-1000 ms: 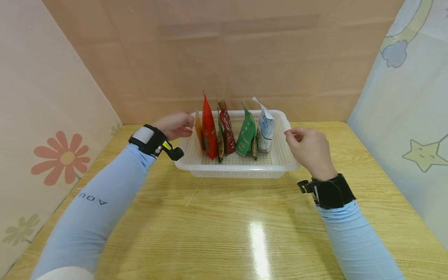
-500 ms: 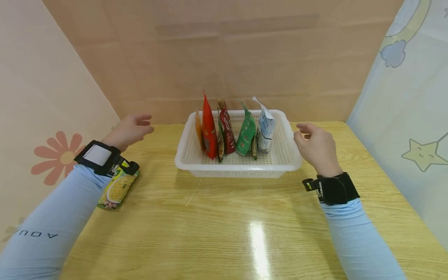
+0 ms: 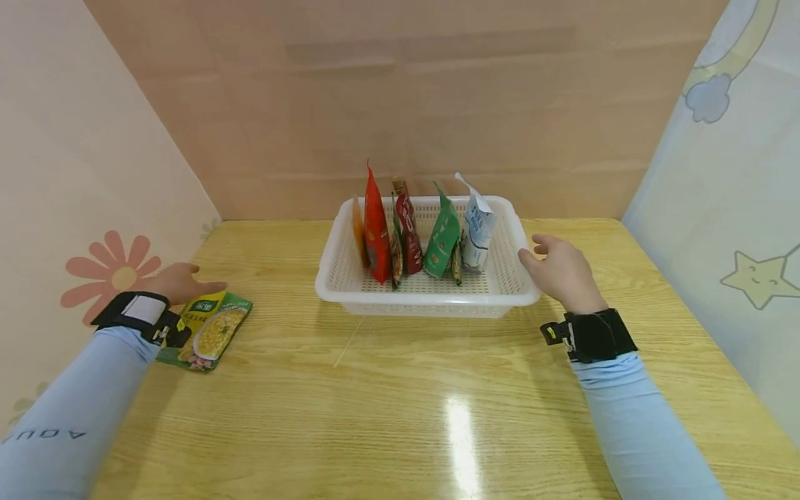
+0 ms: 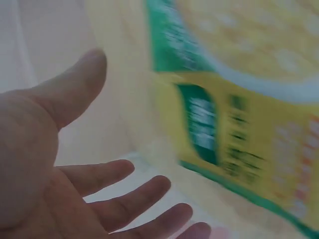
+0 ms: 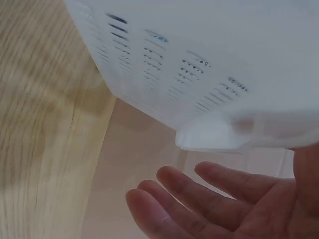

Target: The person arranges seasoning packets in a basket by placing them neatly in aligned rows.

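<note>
A yellow-and-green food packet, printed with a bowl of corn soup, lies flat on the table at the left. My left hand is at its far edge, thumb and fingers spread apart; in the left wrist view the packet is beside the fingertips with a gap between. At the centre back stands a white plastic basket holding several upright packs. My right hand is at the basket's right end, holding nothing. In the right wrist view its fingers are extended below the basket's rim.
Inside the basket stand an orange pack, a red pack, a dark red pouch with a cap, a green pack and a white-and-blue pack. A thin straw-coloured strip lies on the table. Papered walls border three sides.
My left hand has left the basket's left end and moved left and nearer to the food packet, its fingers uncurling. The right hand has loosened from the rim and stays beside it.
</note>
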Demonstrator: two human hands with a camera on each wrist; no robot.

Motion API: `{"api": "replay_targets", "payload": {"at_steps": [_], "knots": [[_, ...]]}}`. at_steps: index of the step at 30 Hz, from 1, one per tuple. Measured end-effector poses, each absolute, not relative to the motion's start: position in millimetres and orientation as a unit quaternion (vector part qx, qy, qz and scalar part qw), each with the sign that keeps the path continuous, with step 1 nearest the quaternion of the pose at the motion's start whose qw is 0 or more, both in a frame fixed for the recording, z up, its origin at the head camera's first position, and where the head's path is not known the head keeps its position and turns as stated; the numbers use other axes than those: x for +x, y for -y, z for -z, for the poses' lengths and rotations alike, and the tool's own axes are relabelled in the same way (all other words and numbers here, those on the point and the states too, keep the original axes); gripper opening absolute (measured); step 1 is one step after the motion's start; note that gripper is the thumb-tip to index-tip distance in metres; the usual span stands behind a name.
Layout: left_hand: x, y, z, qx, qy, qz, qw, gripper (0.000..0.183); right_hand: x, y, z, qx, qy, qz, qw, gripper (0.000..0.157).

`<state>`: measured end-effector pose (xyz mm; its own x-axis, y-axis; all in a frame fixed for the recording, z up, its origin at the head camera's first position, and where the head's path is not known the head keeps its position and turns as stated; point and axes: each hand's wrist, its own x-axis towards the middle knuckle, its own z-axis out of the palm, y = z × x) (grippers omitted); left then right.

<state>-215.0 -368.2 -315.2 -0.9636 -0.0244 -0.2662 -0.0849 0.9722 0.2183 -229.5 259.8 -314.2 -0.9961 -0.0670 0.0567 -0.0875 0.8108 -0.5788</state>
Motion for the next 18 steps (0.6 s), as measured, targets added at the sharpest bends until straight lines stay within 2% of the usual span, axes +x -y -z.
{"api": "replay_targets", "payload": {"at_steps": [7, 12, 18], "knots": [[-204.5, 388.9, 339.8, -0.062, -0.978, -0.099, 0.172, 0.113, -231.9, -258.4, 316.5, 0.043, 0.950, -0.311, -0.009, 0.064], [-203.1, 399.3, 351.2, -0.085, -0.969, -0.141, 0.183, 0.115, -231.4, -257.6, 317.3, 0.044, 0.949, -0.312, -0.017, 0.064], [-206.4, 405.8, 354.4, -0.065, -0.965, -0.177, 0.181, 0.112, -230.6, -257.6, 317.0, 0.049, 0.951, -0.306, -0.003, 0.061]]}}
